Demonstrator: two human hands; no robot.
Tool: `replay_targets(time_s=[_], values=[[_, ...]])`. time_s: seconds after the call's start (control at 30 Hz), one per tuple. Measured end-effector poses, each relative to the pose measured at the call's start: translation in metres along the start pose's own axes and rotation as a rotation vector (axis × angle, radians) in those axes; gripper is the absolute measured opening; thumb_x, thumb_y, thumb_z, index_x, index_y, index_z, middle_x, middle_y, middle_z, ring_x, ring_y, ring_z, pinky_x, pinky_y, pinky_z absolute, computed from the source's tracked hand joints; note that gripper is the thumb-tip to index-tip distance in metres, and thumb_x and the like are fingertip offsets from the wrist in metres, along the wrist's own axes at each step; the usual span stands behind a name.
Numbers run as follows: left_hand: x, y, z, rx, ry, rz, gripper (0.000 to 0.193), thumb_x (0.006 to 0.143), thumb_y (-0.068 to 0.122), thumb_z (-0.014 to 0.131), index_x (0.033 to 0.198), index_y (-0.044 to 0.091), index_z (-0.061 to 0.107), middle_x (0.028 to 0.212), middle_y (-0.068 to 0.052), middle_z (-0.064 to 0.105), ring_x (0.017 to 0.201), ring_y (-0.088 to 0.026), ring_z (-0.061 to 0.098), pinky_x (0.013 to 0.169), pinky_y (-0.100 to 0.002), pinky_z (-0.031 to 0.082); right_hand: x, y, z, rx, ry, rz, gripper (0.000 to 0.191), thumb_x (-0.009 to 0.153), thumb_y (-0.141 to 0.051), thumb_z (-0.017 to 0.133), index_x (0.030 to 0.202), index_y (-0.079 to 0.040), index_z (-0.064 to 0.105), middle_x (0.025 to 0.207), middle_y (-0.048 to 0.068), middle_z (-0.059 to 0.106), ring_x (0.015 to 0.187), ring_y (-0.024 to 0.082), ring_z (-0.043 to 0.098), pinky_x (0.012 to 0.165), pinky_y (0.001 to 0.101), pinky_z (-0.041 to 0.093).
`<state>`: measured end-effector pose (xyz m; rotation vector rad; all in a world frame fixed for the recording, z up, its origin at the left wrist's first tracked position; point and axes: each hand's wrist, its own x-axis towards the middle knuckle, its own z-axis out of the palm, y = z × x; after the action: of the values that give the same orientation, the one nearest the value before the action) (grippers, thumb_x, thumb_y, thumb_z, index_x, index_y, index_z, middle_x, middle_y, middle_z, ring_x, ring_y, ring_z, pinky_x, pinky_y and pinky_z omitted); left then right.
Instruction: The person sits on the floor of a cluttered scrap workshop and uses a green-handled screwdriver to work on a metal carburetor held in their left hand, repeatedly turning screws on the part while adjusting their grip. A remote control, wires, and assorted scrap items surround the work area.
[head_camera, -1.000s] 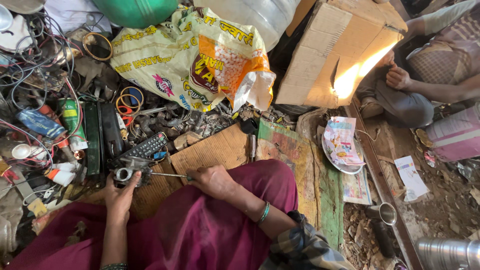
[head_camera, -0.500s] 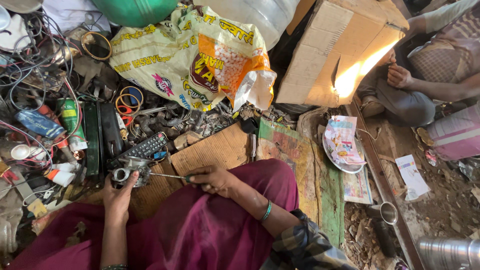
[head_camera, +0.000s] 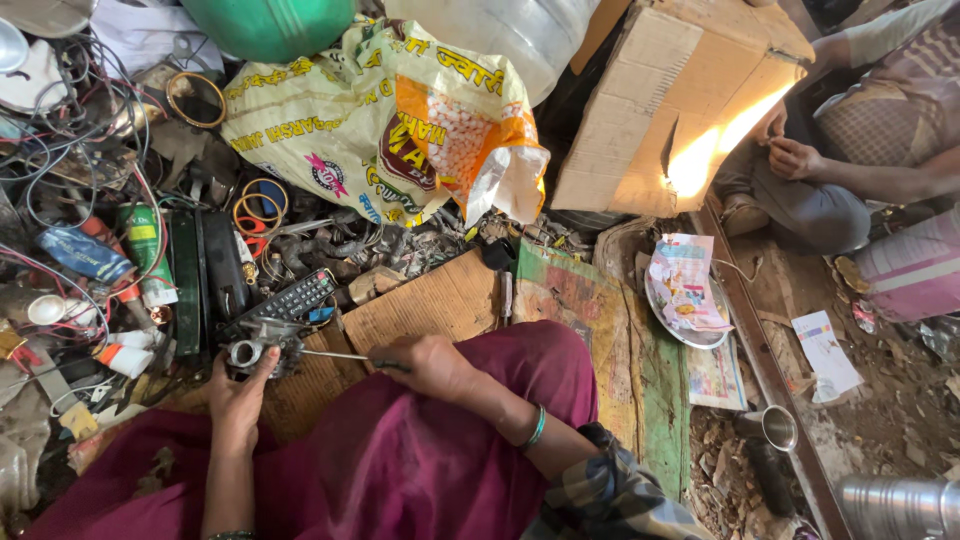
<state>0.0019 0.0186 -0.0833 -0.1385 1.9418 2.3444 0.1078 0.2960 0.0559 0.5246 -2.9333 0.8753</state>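
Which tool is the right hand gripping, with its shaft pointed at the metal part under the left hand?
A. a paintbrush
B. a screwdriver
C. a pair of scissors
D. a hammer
B: the right hand grips a screwdriver whose thin shaft reaches the small metal part steadied by the left hand.

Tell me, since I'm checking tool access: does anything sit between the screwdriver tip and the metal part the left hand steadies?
Nothing visible does. The right hand holds the screwdriver, whose shaft runs bare to the small metal part steadied by the left hand. The remote control lies just beyond, clear of it.
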Motion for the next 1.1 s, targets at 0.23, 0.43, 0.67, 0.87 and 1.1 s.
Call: replay_targets(time_s=[0.23, 0.43, 0.67, 0.87, 1.1], values=[[-0.013, 0.004, -0.001, -0.046, 0.011, -0.015, 0.048, 0.088, 0.020, 0.084, 0.127, 0.004, 0.062, 0.119, -0.002, 0.068, 0.107, -0.012, 0.062, 0.095, -0.028, 0.047, -0.010, -0.017, 0.003, 0.047, 0.270, -0.071, 0.039, 0.089, -0.026, 0.074, 0.126, -0.013, 0.070, 0.096, 0.006, 0.074, 0.080, 0.023, 0.073, 0.070, 0.0342, 0.060], [-0.011, 0.003, -0.002, -0.072, 0.003, 0.004, 0.050, 0.087, 0.020, 0.085, 0.128, 0.004, 0.061, 0.120, -0.002, 0.067, 0.108, -0.012, 0.062, 0.096, -0.028, 0.048, 0.003, 0.017, 0.011, 1.318, -0.274, 0.813, 0.040, 0.102, -0.031, 0.070, 0.123, 0.003, 0.069, 0.083, 0.001, 0.072, 0.053, 0.001, 0.047, 0.039, 0.0153, 0.031], [0.000, 0.009, -0.004, -0.086, -0.002, -0.043, 0.054, 0.086, 0.022, 0.084, 0.130, 0.005, 0.059, 0.124, -0.003, 0.066, 0.111, -0.013, 0.060, 0.099, -0.029, 0.046, 0.011, 0.032, 0.034, 0.957, -0.236, 0.718, 0.035, 0.096, -0.024, 0.071, 0.128, -0.008, 0.073, 0.070, -0.001, 0.063, 0.049, 0.002, 0.045, 0.039, 0.0196, 0.033], [0.005, 0.012, -0.004, -0.047, -0.011, -0.049, 0.052, 0.087, 0.021, 0.083, 0.129, 0.004, 0.059, 0.122, -0.003, 0.067, 0.109, -0.013, 0.061, 0.096, -0.029, 0.047, 0.017, 0.027, 0.027, 0.418, -0.051, 0.343, 0.033, 0.095, -0.028, 0.076, 0.125, -0.013, 0.075, 0.079, 0.004, 0.071, 0.065, 0.012, 0.062, 0.058, 0.0290, 0.052], [-0.003, 0.003, -0.003, -0.052, 0.006, -0.038, 0.049, 0.089, 0.021, 0.084, 0.128, 0.001, 0.061, 0.119, -0.004, 0.068, 0.106, -0.014, 0.062, 0.094, -0.030, 0.048, -0.004, 0.005, 0.021, -0.219, 0.029, 0.004, 0.034, 0.096, -0.029, 0.074, 0.126, -0.015, 0.073, 0.095, 0.009, 0.076, 0.084, 0.027, 0.073, 0.072, 0.0403, 0.059]])
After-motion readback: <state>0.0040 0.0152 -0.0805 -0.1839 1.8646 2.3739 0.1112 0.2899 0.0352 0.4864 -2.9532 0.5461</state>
